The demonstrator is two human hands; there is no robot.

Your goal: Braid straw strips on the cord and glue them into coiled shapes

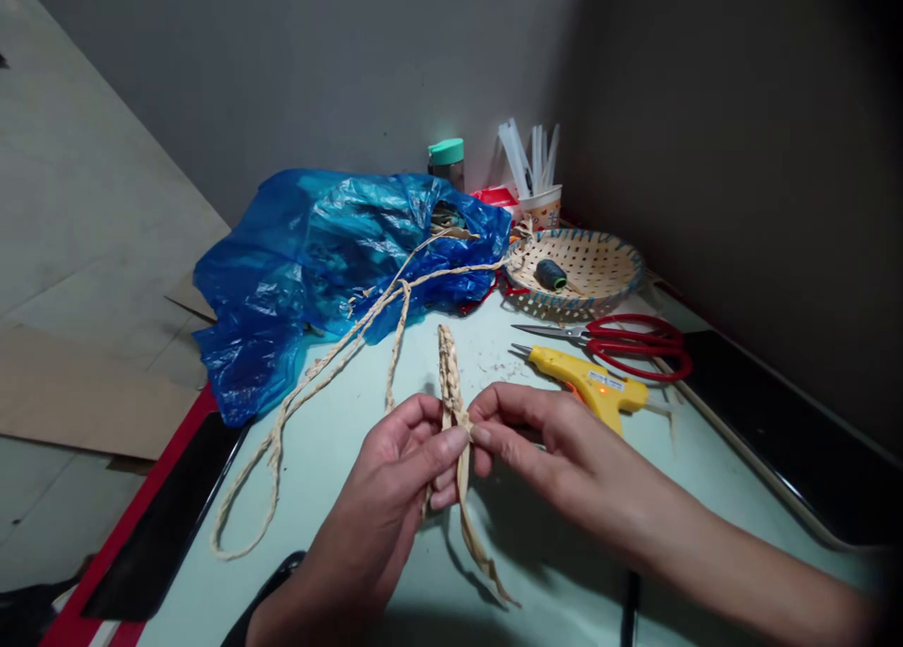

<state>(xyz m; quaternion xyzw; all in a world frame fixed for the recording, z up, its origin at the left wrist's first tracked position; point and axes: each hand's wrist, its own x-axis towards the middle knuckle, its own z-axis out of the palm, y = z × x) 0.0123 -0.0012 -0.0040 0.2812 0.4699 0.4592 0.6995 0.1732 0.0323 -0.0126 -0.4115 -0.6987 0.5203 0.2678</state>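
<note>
A short braid of pale dried plant fibre is held upright above the table, its flat loose end hanging down below my fingers. My left hand pinches the braid between thumb and fingers from the left. From the right, my right hand presses thumb and forefinger together on the strand at the same spot, so the exact contact is partly hidden. A long twisted fibre cord lies looped to the left and runs back toward the blue plastic bag.
Right of my hands lie a yellow glue gun and red-handled scissors. Behind them, a woven basket holds a dark thread spool. A paper cup with glue sticks and a green-lidded jar stand near the wall.
</note>
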